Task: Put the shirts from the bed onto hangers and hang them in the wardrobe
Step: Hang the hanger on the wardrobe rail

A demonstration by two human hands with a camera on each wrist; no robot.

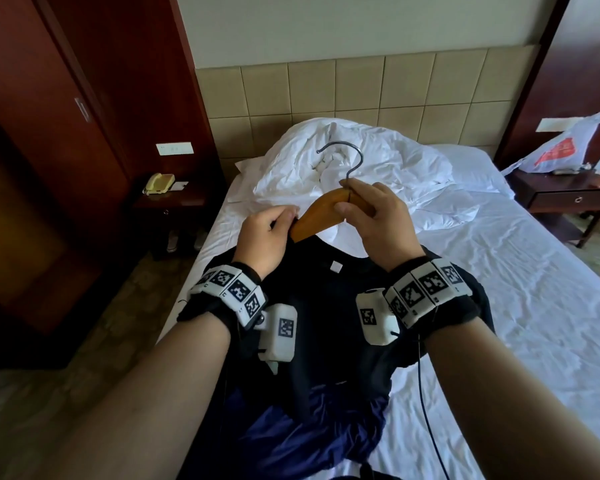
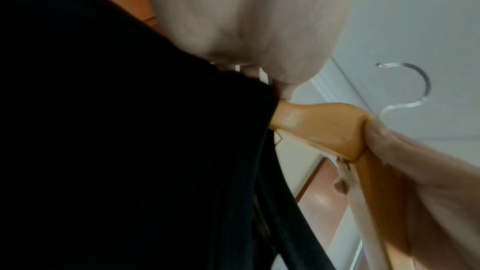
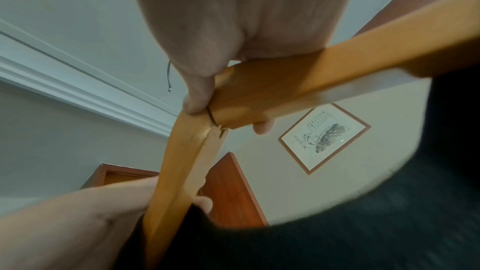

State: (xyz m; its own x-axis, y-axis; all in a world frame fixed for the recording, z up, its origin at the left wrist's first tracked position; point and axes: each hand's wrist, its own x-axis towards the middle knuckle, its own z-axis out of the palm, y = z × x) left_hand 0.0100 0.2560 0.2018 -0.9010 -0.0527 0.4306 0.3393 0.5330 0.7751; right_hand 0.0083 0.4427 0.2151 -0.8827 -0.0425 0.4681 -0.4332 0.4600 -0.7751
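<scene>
Nearest, a dark blue garment (image 1: 312, 420) lay on the bed (image 1: 499, 306) under the black shirt (image 1: 319, 306), not yet hung. Above it the left hand (image 1: 265, 233) pinched the black shirt's collar at the wooden hanger (image 1: 321, 213)'s left arm, while the right hand (image 1: 378, 220) gripped the hanger at its neck below the hook. Hanger partly in; hanging in the wardrobe (image 1: 49, 116) remained.

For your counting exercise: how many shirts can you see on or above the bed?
2: a black shirt held with the hanger going into its neck, and a blue shirt beneath it on the bed. More may be hidden.
</scene>
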